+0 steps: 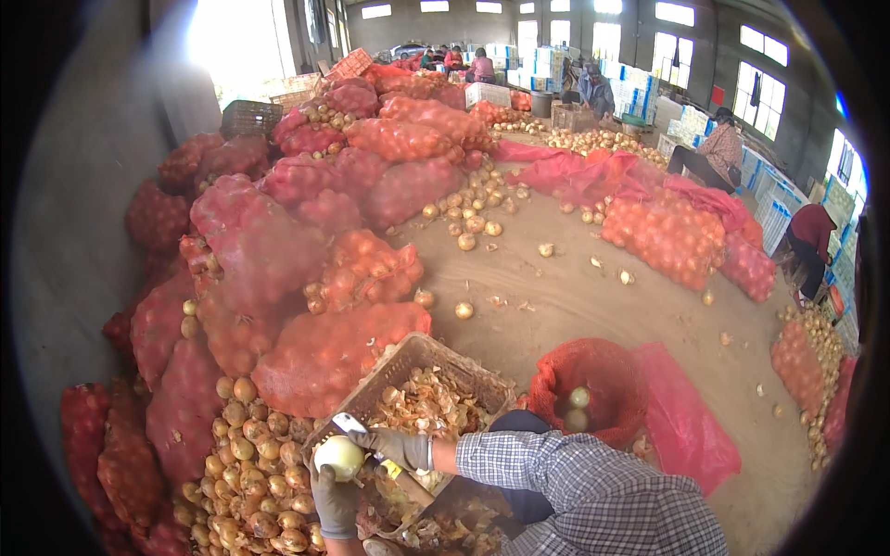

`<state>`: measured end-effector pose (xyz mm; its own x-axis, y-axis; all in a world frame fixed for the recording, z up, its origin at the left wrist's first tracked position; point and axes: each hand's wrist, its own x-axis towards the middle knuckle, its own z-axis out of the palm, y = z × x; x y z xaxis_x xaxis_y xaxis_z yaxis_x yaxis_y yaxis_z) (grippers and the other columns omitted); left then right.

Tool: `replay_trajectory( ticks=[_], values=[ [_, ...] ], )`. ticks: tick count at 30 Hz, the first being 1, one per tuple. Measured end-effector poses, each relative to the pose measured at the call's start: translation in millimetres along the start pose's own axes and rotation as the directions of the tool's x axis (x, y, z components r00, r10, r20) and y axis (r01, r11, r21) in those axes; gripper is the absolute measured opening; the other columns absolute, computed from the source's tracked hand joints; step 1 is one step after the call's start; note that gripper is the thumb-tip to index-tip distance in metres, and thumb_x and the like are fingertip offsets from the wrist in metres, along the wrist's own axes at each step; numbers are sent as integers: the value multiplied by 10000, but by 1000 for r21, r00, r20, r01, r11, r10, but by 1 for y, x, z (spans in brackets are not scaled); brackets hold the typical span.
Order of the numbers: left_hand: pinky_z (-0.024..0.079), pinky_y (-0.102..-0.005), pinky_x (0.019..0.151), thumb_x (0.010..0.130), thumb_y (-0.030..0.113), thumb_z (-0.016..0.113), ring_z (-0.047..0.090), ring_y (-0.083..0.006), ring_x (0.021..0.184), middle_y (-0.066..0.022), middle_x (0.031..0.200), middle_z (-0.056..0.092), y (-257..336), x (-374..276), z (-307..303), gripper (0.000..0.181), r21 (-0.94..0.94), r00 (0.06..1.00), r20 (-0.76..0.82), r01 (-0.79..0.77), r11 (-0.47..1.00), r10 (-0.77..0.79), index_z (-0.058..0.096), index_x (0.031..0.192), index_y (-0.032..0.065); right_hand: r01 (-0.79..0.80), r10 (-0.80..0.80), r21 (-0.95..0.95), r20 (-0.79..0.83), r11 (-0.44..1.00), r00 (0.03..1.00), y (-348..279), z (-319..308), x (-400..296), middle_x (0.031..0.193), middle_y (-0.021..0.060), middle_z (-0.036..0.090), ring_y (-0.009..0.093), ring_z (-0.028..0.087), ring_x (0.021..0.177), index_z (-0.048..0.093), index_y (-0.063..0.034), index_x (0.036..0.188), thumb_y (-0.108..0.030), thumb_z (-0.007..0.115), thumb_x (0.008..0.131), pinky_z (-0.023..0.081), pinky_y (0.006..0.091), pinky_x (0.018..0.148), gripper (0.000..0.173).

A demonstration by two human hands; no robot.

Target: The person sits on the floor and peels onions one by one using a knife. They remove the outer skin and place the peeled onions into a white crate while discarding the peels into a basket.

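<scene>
My left hand (pixel 336 502), in a grey glove, cups a peeled white onion (pixel 338 459) from below, over the near left corner of a brown plastic crate (pixel 480 375). My right hand (pixel 402 448), also gloved, reaches across from the right and is closed on a small knife (pixel 349 422); its pale flat blade stands just above the onion. The grip inside the fist is hidden. Under that hand, a wooden stick (pixel 415 491) with a yellow label slants over the crate. Dry onion skins (pixel 431 403) fill much of the crate.
Unpeeled onions (pixel 257 479) heap up left of the crate. A red mesh sack (pixel 591 389), its mouth spread, holds peeled onions (pixel 578 397) at right, beside a pink sheet (pixel 685 417). Filled sacks (pixel 334 347) bank up behind. Loose onions dot the floor; several people work farther off.
</scene>
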<state>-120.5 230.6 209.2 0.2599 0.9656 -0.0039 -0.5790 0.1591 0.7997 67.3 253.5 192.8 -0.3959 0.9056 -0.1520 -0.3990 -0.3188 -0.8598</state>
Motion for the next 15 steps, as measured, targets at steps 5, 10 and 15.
replay_trajectory(
  ticks=[5,10,15],
  values=[
    [510,-410,952,846,266,756,593,-264,1107,-174,1285,544,0,-6,-3,740,188,989,-130,-49,981,74,374,1424,5,46,-49,-59,-48,997,998,-2,4,2,1001,12,679,102,596,872,649,-47,1235,-547,714,870,497,266,725,622],
    [571,-370,764,818,391,775,649,-259,967,-155,1127,626,-4,-3,-6,729,136,996,-89,44,990,-32,470,1340,-15,3,-58,-276,-191,961,980,11,1,15,789,38,664,109,622,651,658,-32,1125,-373,634,989,506,268,545,367],
    [535,-404,863,825,481,748,625,-279,1041,-142,1172,621,-13,-4,-17,728,-35,994,-107,33,999,-36,507,1322,8,-120,-19,-489,-269,864,963,-40,18,0,804,105,666,193,650,668,646,-11,1134,-113,641,942,517,333,590,218]
  ],
)
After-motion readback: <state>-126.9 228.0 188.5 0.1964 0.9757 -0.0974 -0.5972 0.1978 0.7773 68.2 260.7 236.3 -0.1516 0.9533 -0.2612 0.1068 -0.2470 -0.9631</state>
